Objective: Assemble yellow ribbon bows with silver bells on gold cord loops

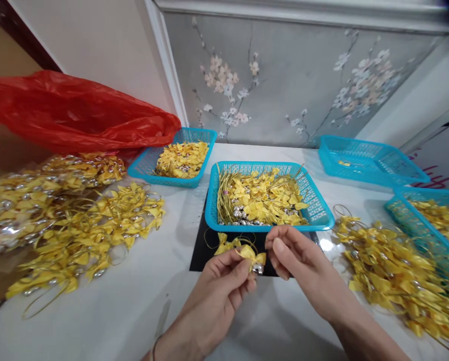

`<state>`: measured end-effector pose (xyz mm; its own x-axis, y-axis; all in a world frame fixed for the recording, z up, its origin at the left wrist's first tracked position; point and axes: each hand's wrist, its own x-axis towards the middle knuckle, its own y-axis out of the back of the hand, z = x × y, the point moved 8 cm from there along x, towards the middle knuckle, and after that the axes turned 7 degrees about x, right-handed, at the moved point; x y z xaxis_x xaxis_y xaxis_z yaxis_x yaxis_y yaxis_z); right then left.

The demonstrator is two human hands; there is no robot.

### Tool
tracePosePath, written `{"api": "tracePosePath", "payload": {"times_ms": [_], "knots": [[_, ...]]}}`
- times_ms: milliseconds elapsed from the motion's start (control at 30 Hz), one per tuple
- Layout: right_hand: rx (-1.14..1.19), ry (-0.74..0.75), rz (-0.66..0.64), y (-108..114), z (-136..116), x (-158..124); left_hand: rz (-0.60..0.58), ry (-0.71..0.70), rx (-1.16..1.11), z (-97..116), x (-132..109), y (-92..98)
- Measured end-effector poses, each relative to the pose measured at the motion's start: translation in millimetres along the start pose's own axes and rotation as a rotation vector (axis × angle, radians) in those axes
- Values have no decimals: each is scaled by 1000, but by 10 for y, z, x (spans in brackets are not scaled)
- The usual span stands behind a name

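My left hand (228,278) pinches a yellow ribbon bow (250,252) between thumb and fingers, with silver bells (258,268) hanging below it. Just to the right of the bow is my right hand (295,258), its fingers curled in toward the thumb. Whatever may be between those fingertips is hidden. Behind the held bow, another yellow bow (226,243) with thin gold cord lies on a black mat (199,253). A blue basket (271,228) stands right beyond both hands, heaped with yellow bows, silver bells and gold cords.
Piles of yellow bows lie on the left (107,230) and right (393,271) of the white table (134,321). A red plastic bag (77,113) droops over a blue basket (198,178) at back left. More blue baskets (375,173) stand at right, before a floral wall panel (277,75).
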<state>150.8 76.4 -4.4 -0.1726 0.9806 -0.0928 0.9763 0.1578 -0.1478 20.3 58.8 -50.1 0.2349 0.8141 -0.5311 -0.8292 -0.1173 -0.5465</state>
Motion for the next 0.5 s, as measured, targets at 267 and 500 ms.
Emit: {"api": "tracePosePath", "payload": {"times_ms": [267,500], "knots": [[25,-94,-101,-108,154,-1,-23,-22,56,52,-16,-20],[-104,-26,7,-73,72,-2,-62,-68,210,72,-24,-57]]}}
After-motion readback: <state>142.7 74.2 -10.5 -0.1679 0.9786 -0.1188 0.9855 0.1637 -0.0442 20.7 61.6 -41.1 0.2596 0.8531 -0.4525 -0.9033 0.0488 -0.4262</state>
